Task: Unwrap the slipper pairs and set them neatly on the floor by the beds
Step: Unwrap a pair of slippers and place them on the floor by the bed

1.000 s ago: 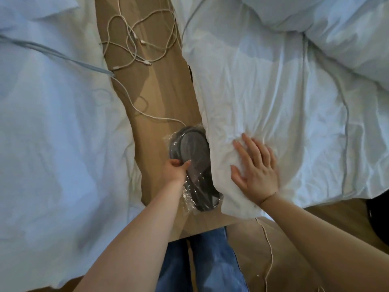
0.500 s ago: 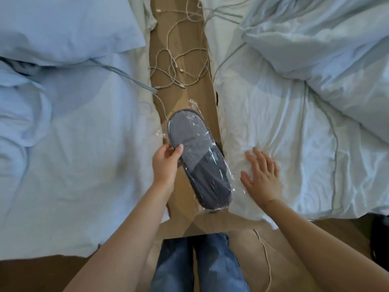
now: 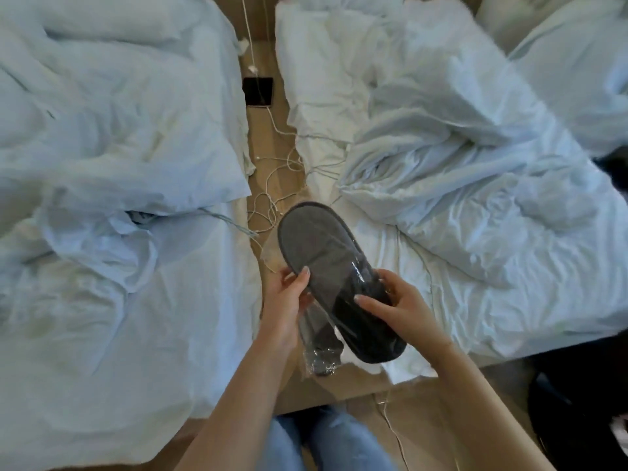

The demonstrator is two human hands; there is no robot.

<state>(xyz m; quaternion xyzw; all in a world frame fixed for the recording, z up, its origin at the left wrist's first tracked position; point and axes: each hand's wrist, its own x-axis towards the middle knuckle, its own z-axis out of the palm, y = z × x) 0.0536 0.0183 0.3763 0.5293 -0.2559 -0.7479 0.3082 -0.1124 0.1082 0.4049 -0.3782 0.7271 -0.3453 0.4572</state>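
Observation:
A grey slipper pair (image 3: 319, 256) in clear plastic wrap (image 3: 317, 345) is held up over the gap between the two beds, toe pointing away from me. My left hand (image 3: 285, 300) grips its left edge, thumb on top. My right hand (image 3: 397, 304) grips the heel end, fingers curled over the dark opening. Loose plastic hangs below the slipper between my hands.
Left bed (image 3: 102, 266) and right bed (image 3: 475, 215) carry rumpled pale blue bedding. The wooden floor strip (image 3: 268, 141) between them holds tangled white cables (image 3: 272, 205) and a dark phone (image 3: 258, 91). A dark object (image 3: 577, 402) lies at the right edge. My jeans (image 3: 323, 440) show below.
The wrapped slippers were lifted off the floor by my left hand. My right hand left the right bed's sheet and took hold of the heel end. The view rose.

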